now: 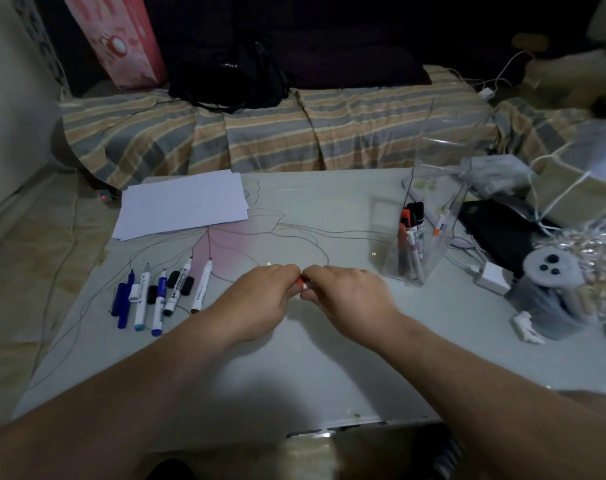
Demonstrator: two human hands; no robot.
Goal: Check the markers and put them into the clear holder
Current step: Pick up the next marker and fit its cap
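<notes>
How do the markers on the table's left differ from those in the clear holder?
The loose markers lie flat in a row on the table; the markers in the clear holder stand on end. Several loose ones show bare tips with caps beside them. Both groups have mostly white barrels.

The red marker (301, 284) is almost wholly hidden between the left hand (260, 299) and the right hand (346, 296); only a red and white sliver shows, so cap and body cannot be told apart. Labels on the loose markers (163, 292) are too small to read. An object at the upper right (571, 81) is blurred.
</notes>
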